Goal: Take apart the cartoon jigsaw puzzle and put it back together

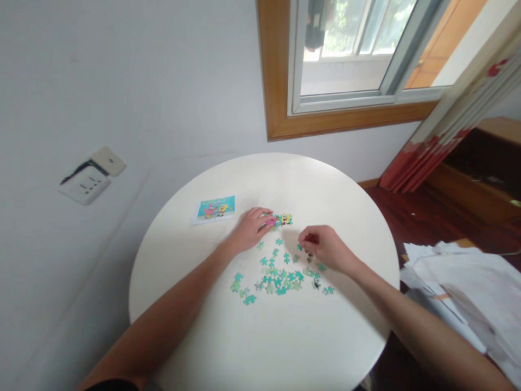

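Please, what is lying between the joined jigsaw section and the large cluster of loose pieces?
A few scattered jigsaw pieces, with bare white tabletop around them; the head view shows this.

Jigsaw pieces (pixel 281 291) lay mostly loose.
I saw them scattered, chiefly teal and pale green; just beyond, a small joined section (pixel 286 219), partly pink and yellow, lay flat.

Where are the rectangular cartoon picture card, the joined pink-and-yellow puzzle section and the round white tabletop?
Rectangular cartoon picture card (pixel 217 208): head view, middle of printed face.
Joined pink-and-yellow puzzle section (pixel 285 219): head view, yellow figure, right side.
Round white tabletop (pixel 252 347): head view, bare surface near the wearer.
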A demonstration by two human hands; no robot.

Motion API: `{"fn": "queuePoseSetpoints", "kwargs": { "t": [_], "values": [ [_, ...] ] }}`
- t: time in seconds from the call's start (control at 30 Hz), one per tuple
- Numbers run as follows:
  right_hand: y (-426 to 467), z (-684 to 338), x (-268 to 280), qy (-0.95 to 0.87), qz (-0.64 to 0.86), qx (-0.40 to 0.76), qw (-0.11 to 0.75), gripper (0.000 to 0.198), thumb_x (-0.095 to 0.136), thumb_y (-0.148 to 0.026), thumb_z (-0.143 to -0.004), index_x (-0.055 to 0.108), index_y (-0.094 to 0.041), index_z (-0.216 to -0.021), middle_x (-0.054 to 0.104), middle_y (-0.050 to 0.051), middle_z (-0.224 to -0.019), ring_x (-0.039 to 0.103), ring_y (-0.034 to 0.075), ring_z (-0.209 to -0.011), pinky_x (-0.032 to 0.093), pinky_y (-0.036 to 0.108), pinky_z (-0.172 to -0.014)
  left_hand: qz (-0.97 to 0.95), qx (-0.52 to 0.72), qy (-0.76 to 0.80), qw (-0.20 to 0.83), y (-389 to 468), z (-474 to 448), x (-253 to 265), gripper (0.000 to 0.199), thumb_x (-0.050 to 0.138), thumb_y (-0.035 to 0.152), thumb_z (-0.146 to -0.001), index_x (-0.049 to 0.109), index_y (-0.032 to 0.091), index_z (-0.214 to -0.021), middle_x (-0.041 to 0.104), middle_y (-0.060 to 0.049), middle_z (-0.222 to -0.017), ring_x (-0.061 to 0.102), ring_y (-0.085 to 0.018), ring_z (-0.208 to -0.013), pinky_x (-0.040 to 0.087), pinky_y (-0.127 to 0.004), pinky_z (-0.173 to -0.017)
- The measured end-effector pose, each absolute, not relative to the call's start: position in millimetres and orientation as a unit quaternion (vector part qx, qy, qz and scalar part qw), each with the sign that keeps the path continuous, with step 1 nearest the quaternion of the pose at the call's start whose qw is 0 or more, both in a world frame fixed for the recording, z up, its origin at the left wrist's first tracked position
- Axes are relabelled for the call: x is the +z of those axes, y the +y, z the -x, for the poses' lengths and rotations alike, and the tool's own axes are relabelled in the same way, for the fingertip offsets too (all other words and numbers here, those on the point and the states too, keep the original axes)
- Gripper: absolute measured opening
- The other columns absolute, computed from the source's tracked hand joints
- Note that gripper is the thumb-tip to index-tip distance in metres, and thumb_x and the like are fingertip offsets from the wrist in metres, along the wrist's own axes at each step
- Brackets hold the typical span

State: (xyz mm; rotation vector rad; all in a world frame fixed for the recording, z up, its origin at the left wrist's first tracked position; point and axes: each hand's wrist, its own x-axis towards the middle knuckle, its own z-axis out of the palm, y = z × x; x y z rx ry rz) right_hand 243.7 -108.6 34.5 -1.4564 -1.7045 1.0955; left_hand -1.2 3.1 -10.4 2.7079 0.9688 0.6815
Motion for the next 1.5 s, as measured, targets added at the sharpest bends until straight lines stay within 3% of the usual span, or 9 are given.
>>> {"fn": "queuePoseSetpoints", "kwargs": {
  "t": [0.1,0.37,0.53,1.07,1.27,1.5],
  "values": [
    [-51.5,-249.6,23.8,-0.594,0.592,0.402,0.367,0.007,0.062,-0.013,-0.077,0.066,-0.014,-0.071,0.066,0.003,-0.059,0.062,0.014,-0.056,0.046,0.023,-0.056,-0.924,0.209,0.307,0.096,-0.2,-2.2,-8.9,0.031,0.047,0.034,-0.1,0.062,0.031,-0.127,0.059,-0.004,-0.133,0.048,-0.023,-0.127,0.04,-0.046,-0.107],
    [-17.6,-242.3,9.5,-0.623,0.657,0.311,0.288,0.011,0.065,-0.016,-0.073,0.072,-0.014,-0.065,0.067,0.002,-0.052,0.058,0.012,-0.049,0.039,0.021,-0.051,-0.937,0.167,0.287,0.107,-2.9,-2.5,-10.0,0.036,0.048,0.037,-0.099,0.056,0.035,-0.134,0.057,-0.002,-0.136,0.046,-0.023,-0.128,0.038,-0.046,-0.11],
    [-17.3,-239.5,7.3,-0.645,0.679,0.235,0.259,0.008,0.068,-0.017,-0.072,0.075,-0.013,-0.07,0.072,0.005,-0.066,0.061,0.014,-0.06,0.039,0.023,-0.055,-0.937,0.165,0.285,0.114,-0.9,-2.9,-11.2,0.038,0.049,0.037,-0.099,0.055,0.036,-0.136,0.056,-0.002,-0.136,0.045,-0.024,-0.127,0.038,-0.046,-0.11],
    [-15.2,-242.7,3.2,-0.65,0.685,0.229,0.235,0.007,0.069,-0.019,-0.075,0.074,-0.014,-0.072,0.071,0.005,-0.069,0.06,0.014,-0.062,0.038,0.024,-0.057,-0.935,0.168,0.286,0.123,-1.5,-3.3,-10.0,0.037,0.047,0.038,-0.1,0.054,0.036,-0.136,0.056,-0.002,-0.136,0.045,-0.023,-0.127,0.037,-0.046,-0.11],
    [-15.8,-246.2,1.1,-0.645,0.676,0.226,0.276,0.01,0.067,-0.021,-0.077,0.072,-0.014,-0.073,0.071,0.005,-0.071,0.059,0.013,-0.063,0.038,0.023,-0.059,-0.935,0.161,0.287,0.13,-2.7,-3.3,-7.5,0.037,0.045,0.037,-0.1,0.055,0.036,-0.136,0.056,-0.002,-0.136,0.045,-0.024,-0.127,0.037,-0.047,-0.11],
    [-41.3,-244.6,25.3,-0.735,0.537,0.298,0.289,0.012,0.06,-0.02,-0.084,0.071,-0.015,-0.081,0.067,0.001,-0.071,0.054,0.011,-0.062,0.04,0.023,-0.062,-0.932,0.181,0.281,0.14,-4.0,-3.2,-4.0,0.039,0.042,0.037,-0.101,0.052,0.034,-0.139,0.056,-0.003,-0.137,0.044,-0.023,-0.129,0.036,-0.047,-0.112]
  ]
}}
